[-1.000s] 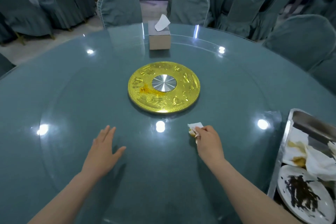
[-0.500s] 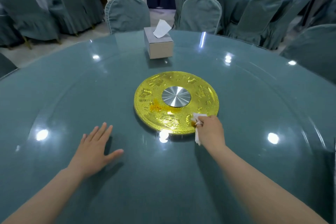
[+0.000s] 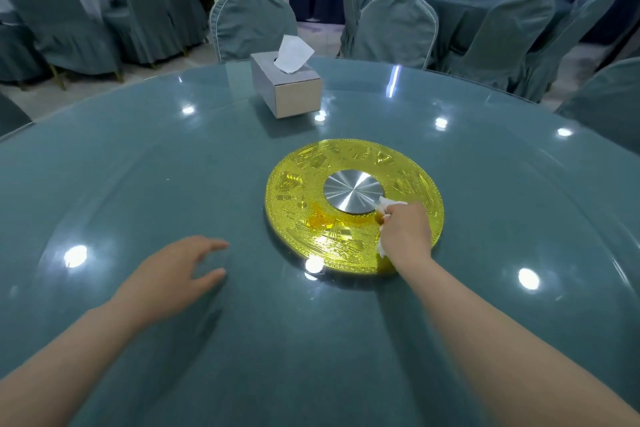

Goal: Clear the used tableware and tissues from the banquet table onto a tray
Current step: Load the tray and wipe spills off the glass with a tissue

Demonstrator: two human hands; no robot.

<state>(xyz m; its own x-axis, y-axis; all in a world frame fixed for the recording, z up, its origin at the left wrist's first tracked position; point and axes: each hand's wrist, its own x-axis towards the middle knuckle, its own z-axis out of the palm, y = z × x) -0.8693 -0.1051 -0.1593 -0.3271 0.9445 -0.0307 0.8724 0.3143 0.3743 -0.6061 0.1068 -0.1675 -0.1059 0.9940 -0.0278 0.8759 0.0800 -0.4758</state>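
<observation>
stained white tissue [image 3: 385, 210] in right hand [image 3: 405, 229] on gold disc [image 3: 301, 184]

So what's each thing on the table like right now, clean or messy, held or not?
used tissue: crumpled, stained brown, pinched in the right hand, on the gold disc.
right hand: grips the used tissue.
left hand: open, holds nothing.
gold disc: flat on the table, orange smear on its near left part.
tissue box: upright, one clean tissue sticking out on top.
</observation>
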